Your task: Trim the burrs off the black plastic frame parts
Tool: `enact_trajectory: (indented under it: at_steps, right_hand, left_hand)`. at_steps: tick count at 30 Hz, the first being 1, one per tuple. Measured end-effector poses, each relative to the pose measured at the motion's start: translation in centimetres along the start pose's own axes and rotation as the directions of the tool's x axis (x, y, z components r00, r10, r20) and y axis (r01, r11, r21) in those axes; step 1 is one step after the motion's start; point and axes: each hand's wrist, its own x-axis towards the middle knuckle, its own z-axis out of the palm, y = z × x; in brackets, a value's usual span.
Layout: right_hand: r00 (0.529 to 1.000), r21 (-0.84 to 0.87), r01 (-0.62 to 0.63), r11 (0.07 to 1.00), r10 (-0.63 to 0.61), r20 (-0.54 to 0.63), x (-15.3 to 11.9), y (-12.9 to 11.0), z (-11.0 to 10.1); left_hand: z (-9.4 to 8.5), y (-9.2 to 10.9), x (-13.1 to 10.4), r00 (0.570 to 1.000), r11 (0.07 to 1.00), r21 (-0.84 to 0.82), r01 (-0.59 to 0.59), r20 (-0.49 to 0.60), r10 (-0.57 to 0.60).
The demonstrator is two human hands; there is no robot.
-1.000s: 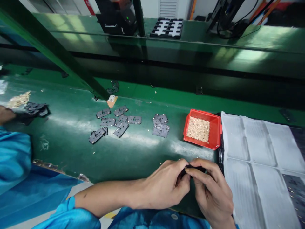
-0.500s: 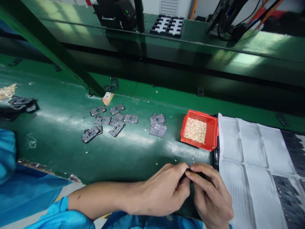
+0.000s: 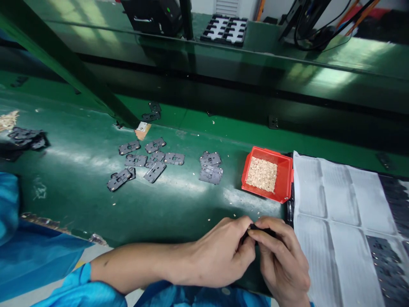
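Nearer than the red bin (image 3: 285, 175), the left hand (image 3: 220, 253) and right hand (image 3: 284, 258) are pinching a dark part (image 3: 271, 232) between nearly closed fingers (image 3: 268, 239). A white liner (image 3: 315, 187) is lying right of the bin, while gray plates (image 3: 155, 172) are sitting left of it.

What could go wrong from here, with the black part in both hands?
1. The left grip and right grip largely cover the black part, so a slip might go unnoticed.
2. The red bin is open just beyond them; a knock might spill its pale bits.
3. Some plates overlap on the bench, so lifting one might drag another.
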Motion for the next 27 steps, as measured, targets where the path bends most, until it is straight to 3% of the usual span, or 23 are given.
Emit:
enact_trajectory:
  at_steps: [11,27]
  right_hand:
    - [0.998,0.047,-0.003,0.999,0.005,-0.055,-0.24,0.37,0.21]
    - [0.999,0.003,0.04,0.999,-0.04,-0.003,0.08,0.35,0.43]
  left_hand:
    - [0.11,-0.33,-0.17,1.0,0.999,0.033,-0.015,-0.009,0.015]
    - [0.2,-0.36,-0.19,1.0,0.999,0.041,-0.003,-0.014,0.003]
